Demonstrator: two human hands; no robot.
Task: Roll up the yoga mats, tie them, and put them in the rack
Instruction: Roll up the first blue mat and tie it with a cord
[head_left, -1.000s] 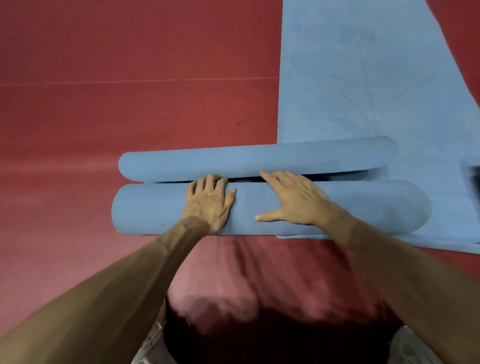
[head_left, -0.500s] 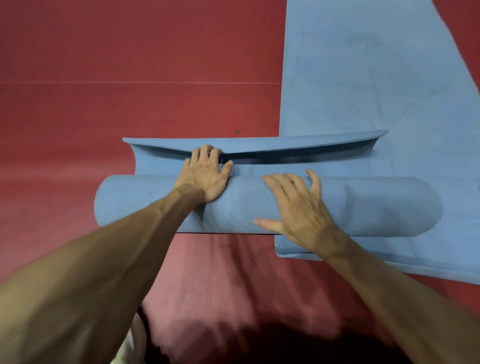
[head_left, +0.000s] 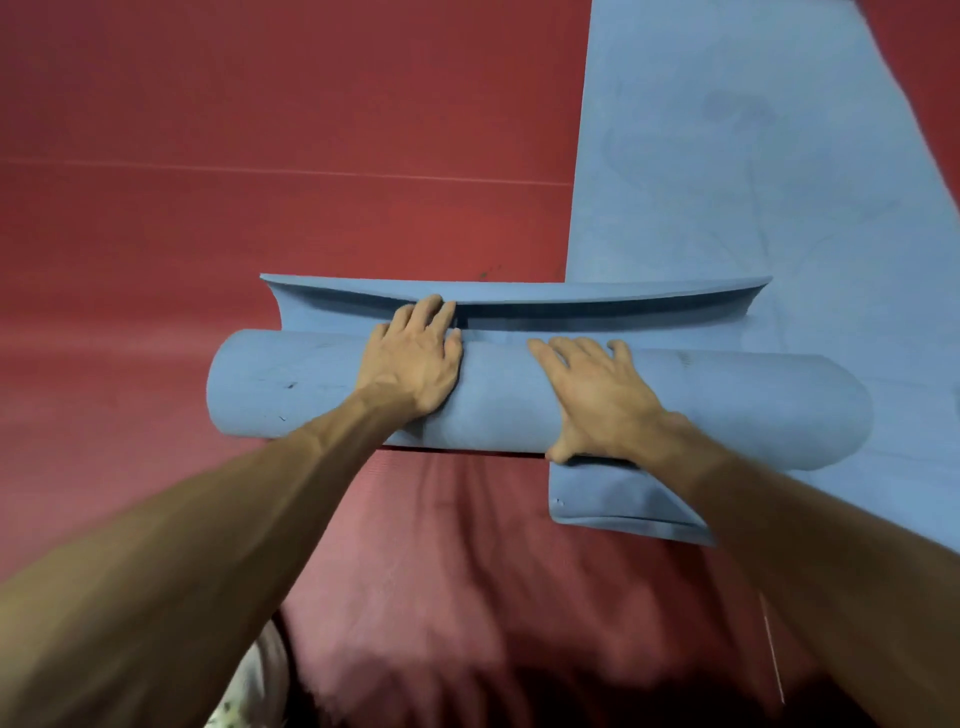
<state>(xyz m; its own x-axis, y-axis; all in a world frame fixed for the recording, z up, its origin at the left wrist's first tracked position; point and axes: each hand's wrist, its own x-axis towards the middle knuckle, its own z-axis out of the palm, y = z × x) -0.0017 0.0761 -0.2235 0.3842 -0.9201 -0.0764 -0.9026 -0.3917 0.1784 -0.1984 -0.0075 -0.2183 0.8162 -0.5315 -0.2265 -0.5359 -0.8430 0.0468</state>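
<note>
A blue yoga mat lies almost fully rolled across the red floor, its roll (head_left: 291, 387) running left to right. The mat's last flap (head_left: 597, 297) curls up just beyond the roll. My left hand (head_left: 413, 364) rests flat on top of the roll, fingertips reaching the gap under the flap. My right hand (head_left: 592, 400) presses flat on the roll to the right of it, fingers spread, thumb down on the near side. The right end of the roll lies over a second blue mat (head_left: 727, 156) spread flat.
The flat blue mat stretches from the near right to the far top of view, its near corner (head_left: 597, 509) sticking out under the roll. Red matting (head_left: 260, 156) covers the floor all around. No rack or strap is in view.
The curled far flap has opened and flattened out beyond the roll. The roll has shifted a little away from me under both hands, and my right hand has slid onto its top.
</note>
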